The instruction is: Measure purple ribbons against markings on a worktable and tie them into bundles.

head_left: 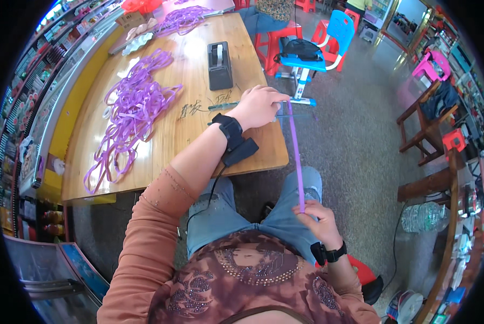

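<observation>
A narrow purple ribbon (295, 151) stretches taut between my two hands, just off the table's right edge. Its upper end is pinched by the fingers of my left hand (259, 107), which is over the table corner. Lower down, above my right thigh, my right hand (318, 220) grips the other end between thumb and fingers. A thin dark rod-like piece (224, 106) lies on the table and runs beneath my left hand; I cannot make out its kind. Left of that hand, a large tangled heap of purple ribbon (139, 102) covers part of the wooden table (188, 156).
A black tape dispenser (219, 67) stands beyond my left hand. More purple ribbon (180, 20) lies at the far end, near a seated person (266, 21). A blue chair (336, 38) and red stools (274, 46) are past the table; a wooden chair (426, 121) stands right.
</observation>
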Demonstrator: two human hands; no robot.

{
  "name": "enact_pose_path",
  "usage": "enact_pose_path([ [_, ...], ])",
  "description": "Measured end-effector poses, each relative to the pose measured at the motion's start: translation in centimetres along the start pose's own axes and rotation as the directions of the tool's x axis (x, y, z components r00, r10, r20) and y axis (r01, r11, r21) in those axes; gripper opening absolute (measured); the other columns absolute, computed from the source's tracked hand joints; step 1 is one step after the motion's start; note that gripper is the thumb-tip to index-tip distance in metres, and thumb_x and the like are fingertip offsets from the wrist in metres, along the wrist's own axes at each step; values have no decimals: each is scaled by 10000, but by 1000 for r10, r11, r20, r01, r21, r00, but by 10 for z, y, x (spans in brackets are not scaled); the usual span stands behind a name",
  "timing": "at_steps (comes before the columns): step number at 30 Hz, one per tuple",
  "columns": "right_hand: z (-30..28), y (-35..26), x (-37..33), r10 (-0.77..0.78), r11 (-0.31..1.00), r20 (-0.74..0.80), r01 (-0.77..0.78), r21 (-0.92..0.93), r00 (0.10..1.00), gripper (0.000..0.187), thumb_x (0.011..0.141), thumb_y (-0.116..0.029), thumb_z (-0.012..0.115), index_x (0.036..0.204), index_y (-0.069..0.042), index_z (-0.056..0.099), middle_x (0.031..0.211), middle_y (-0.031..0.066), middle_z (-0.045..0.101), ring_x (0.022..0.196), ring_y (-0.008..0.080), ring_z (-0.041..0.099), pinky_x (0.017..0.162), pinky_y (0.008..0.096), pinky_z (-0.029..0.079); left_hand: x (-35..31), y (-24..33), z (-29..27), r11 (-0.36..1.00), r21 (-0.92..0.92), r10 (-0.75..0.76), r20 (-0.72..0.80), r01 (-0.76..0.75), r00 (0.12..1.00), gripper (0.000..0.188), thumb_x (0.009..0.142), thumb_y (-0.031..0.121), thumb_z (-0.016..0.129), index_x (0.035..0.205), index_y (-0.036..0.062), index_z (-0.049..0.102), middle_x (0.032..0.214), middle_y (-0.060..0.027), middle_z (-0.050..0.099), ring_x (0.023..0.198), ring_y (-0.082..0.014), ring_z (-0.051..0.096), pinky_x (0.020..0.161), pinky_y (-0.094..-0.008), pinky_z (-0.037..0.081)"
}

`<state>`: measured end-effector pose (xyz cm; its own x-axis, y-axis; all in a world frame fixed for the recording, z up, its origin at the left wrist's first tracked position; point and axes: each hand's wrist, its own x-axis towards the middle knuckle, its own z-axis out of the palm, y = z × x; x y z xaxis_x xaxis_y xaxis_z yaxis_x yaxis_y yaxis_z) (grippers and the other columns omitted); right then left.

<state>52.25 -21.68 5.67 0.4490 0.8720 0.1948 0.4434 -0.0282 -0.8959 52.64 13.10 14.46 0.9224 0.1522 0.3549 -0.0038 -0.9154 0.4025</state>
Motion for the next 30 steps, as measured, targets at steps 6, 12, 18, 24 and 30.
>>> enact_pose_path([
  [6,10,-5,-6,403,772,6,-343,535,915,174,933,-85,644,1079,-4,693,1005,96,722,966,161,655,911,294,497,-1,-1,-4,998,-55,13,-56,-16,998,294,901,115,571,1174,101,679,1155,-139,655,1118,-329,580,986,-419,449],
  [12,14,4,-10,391,742,3,-317,591,921,199,959,-112,610,1109,3,670,1007,113,717,943,167,671,866,294,513,-29,68,-47,963,-222,92,-251,-150,964,219,893,117,610,1082,47,694,1063,-153,674,991,-331,639,877,-401,513],
  [18,17,0,-12,358,597,31,-254,761,933,196,973,-149,591,1067,7,664,999,120,709,899,181,665,836,311,515,-120,133,-16,847,-414,323,-100,-335,941,178,868,82,649,1037,52,693,983,-144,676,948,-319,650,837,-397,527],
  [24,13,-3,-12,349,603,22,-242,760,937,177,976,-129,576,1057,3,660,1020,130,703,876,180,661,818,311,520,-153,106,74,756,-641,-23,178,133,984,173,927,131,613,1045,20,673,921,-94,683,822,-195,651,739,-326,523],
  [30,12,-1,-14,397,642,-24,-259,722,917,142,964,-90,574,1047,-1,647,1024,152,697,865,193,662,800,327,531,-103,92,103,131,-900,-469,314,417,826,363,1002,356,552,1186,50,617,994,-18,663,856,-92,604,716,-250,510],
])
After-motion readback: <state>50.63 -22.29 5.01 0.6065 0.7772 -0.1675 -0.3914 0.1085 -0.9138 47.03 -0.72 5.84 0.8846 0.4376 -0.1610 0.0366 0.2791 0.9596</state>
